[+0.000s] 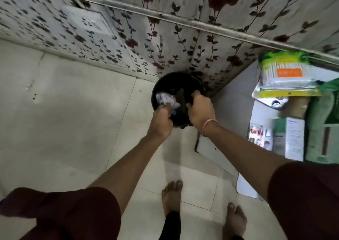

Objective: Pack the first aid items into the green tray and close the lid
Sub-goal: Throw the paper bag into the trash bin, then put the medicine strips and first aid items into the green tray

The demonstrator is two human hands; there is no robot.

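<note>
Head view, looking straight down. Black bin (176, 85) stands on the floor (73, 120) against the flowered wall (183, 38); everything placed from it.

Left hand (161, 122) at the bin's near rim, fingers pinched on crumpled white paper (166, 99) that lies inside the bin.

Right hand (200, 109) over the bin's right rim, fingers curled down around the edge; fingertips hidden inside. Pink band (209, 127) on that wrist.

Right of the bin, on a pale table (256, 111): cotton bud pack (286, 74), small boxes (291, 138), all smeared by blur. Green tray (322, 129) farther right, cut by the frame edge; lid not made out.

Bare feet (172, 197) below the bin.
</note>
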